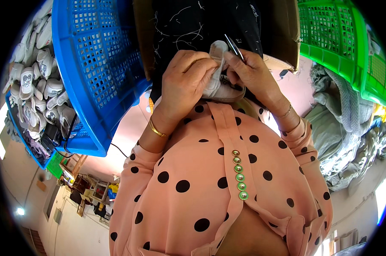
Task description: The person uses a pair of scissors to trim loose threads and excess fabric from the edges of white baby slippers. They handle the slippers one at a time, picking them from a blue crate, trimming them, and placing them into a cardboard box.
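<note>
**Pale shoe [218, 86] looks light and pliable**

Right of the blue basket [61, 85], the shoe probably bends easily, best gripped along its firmer sole edge. The left hand's [184, 79] fingers seem to pinch its side, tips partly hidden; the right hand's [257, 77] fingers press around a slim silver tool [234, 47].

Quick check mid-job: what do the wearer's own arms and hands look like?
The left hand is ungloved, with a gold-coloured bangle at the wrist. The right hand, also ungloved, has a thinner bracelet. The left sleeve and right sleeve are peach with black dots, ending on the forearms.
</note>
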`<act>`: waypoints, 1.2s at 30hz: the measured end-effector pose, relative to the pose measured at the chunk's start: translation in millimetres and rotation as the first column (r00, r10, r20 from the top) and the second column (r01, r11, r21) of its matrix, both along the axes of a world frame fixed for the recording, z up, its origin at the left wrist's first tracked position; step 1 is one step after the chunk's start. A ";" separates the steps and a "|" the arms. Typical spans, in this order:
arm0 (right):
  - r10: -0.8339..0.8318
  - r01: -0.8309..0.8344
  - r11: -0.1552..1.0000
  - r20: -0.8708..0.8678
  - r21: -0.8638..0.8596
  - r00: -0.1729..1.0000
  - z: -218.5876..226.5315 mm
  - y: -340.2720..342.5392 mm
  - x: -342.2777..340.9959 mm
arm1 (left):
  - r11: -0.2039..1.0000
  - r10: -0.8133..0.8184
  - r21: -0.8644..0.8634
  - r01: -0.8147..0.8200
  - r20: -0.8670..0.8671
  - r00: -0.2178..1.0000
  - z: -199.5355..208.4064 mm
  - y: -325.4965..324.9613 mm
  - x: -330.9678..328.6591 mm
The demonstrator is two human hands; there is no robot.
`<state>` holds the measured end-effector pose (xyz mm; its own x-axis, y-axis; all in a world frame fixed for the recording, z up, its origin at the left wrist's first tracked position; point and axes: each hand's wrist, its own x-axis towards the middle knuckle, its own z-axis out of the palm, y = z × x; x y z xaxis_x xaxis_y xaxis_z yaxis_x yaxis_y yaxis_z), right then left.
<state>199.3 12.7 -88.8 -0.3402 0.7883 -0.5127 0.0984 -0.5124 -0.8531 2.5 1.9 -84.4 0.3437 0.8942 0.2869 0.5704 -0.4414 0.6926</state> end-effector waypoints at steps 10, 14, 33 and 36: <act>-0.068 -0.682 0.504 0.811 0.531 0.581 23.1 -4.9 24.4 | 0.975 0.062 -0.216 -0.049 0.052 0.997 -6.2 -7.6 5.3; -0.100 -0.769 0.418 0.866 0.483 0.490 27.3 -2.4 20.5 | 0.974 0.081 -0.217 -0.063 0.073 0.994 -4.0 -10.6 8.2; 0.046 -0.071 0.985 0.154 0.157 0.987 -0.5 0.2 -5.9 | 0.992 0.042 0.122 -0.016 -0.212 0.976 10.9 -31.3 -2.3; -0.084 0.082 0.996 0.030 0.044 0.996 2.7 -2.1 -15.8 | 0.983 0.087 0.179 -0.046 -0.228 0.970 10.4 -30.6 5.4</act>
<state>183.5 10.6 -86.1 -0.2568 0.8346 -0.4873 0.0847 -0.4829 -0.8716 7.9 -28.7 -74.0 0.3611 0.8619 0.3559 0.7394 -0.4972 0.4539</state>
